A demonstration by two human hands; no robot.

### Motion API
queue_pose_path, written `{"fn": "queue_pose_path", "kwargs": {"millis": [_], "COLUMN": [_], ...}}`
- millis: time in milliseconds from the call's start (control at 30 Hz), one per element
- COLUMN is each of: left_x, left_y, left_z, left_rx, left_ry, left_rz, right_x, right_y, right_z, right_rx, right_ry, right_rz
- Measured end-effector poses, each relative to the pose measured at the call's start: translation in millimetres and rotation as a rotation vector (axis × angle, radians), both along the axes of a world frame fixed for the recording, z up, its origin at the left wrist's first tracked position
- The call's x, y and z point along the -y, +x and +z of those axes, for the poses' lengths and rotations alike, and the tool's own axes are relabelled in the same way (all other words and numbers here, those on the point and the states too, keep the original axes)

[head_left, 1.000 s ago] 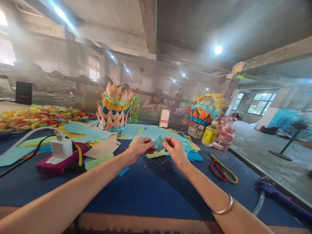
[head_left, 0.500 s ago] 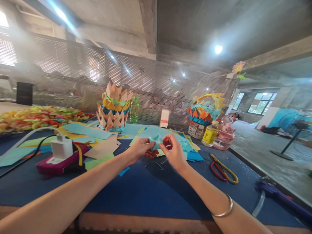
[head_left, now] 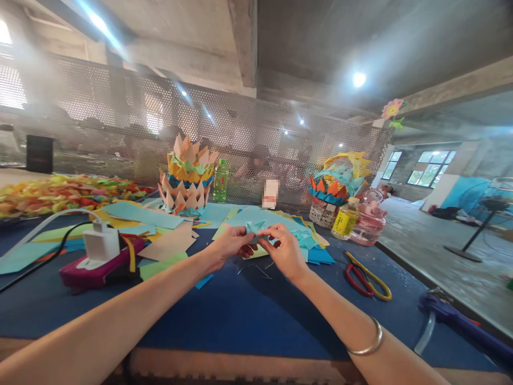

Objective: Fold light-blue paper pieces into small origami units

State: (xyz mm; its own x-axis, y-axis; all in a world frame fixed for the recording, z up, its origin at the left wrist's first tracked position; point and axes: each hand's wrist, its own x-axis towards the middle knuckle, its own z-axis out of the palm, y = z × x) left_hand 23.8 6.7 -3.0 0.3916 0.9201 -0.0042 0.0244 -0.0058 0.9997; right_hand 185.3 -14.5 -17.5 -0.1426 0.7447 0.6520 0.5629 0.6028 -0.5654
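A small folded light-blue paper piece [head_left: 255, 228] is held up between both hands over the middle of the blue table. My left hand [head_left: 233, 243] pinches its left side between thumb and fingers. On the other side, my right hand [head_left: 284, 247] has its thumb and index finger closed on the near right edge. Behind the hands lie light-blue sheets [head_left: 260, 216], and more folded light-blue pieces [head_left: 305, 238] rest to the right. Thin wire-like strands [head_left: 255, 270] lie on the table just below the hands.
Scissors [head_left: 367, 278] and a glue gun [head_left: 452, 318] lie right. Behind stand paper-petal baskets [head_left: 188, 179] [head_left: 326, 206], a green bottle [head_left: 220, 181], a yellow bottle [head_left: 344, 219] and a pink jug [head_left: 368, 220]. Left: a purple power strip [head_left: 102, 267], coloured sheets [head_left: 170, 243], a pile of folded papers [head_left: 68, 195].
My right hand's fingers have come down and straightened toward the left, onto the paper's edge. The folded piece has turned slightly, its points now showing on top.
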Motion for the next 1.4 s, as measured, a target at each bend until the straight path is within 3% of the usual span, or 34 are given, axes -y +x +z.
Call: {"fn": "queue_pose_path", "kwargs": {"millis": [333, 700, 867, 1100, 1400], "left_x": [2.0, 3.5, 6.4, 6.4, 5.8], "left_y": [-1.1, -0.6, 0.7, -0.1, 0.2], "left_z": [2.6, 4.5, 7.2, 6.7, 7.0], "left_rx": [0.011, 0.09, 0.121, 0.108, 0.054], "left_ry": [0.053, -0.007, -0.026, -0.008, 0.003], "left_rz": [-0.04, 0.037, 0.028, 0.039, 0.03], "right_x": [-3.1, -3.0, -0.5, 0.3, 2.0], "right_y": [1.1, -0.3, -0.2, 3.2, -0.7], "right_z": [-0.5, -1.1, 0.1, 2.0, 0.6], "right_rx": [-0.071, -0.105, -0.072, -0.011, 0.03], "right_ry": [-0.043, -0.086, -0.043, 0.063, 0.067], "right_rz": [-0.049, -0.043, -0.062, -0.191, -0.088]}}
